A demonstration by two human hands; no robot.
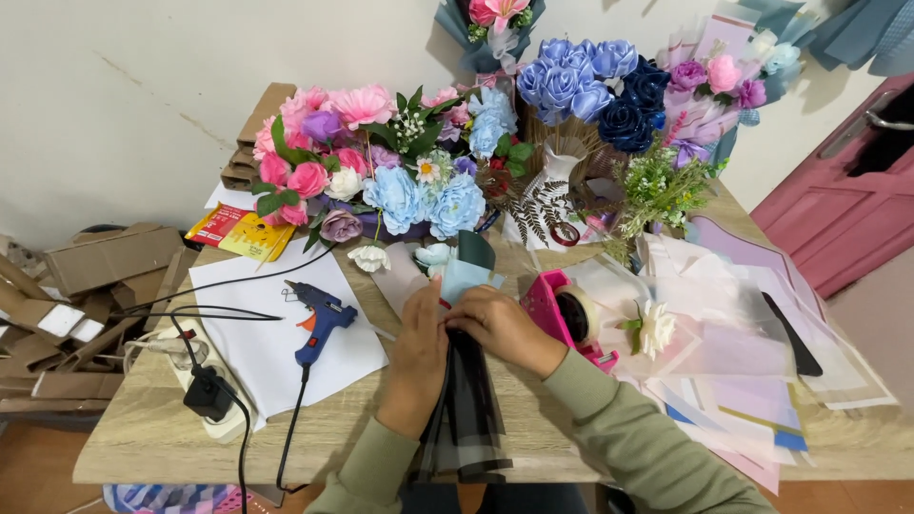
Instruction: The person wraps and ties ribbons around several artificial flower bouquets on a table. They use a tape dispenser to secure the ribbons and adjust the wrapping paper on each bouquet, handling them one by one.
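A bundle of dark and pale blue wrapping sheets [464,381] is pinched between the left hand [419,338] and right hand [497,324], both closed on it, fingers curled, above the table [152,433].

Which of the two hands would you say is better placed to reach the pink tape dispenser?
Probably the right hand: the pink tape dispenser sits just beside it, while the left hand is on the far side of the wrapping sheets.
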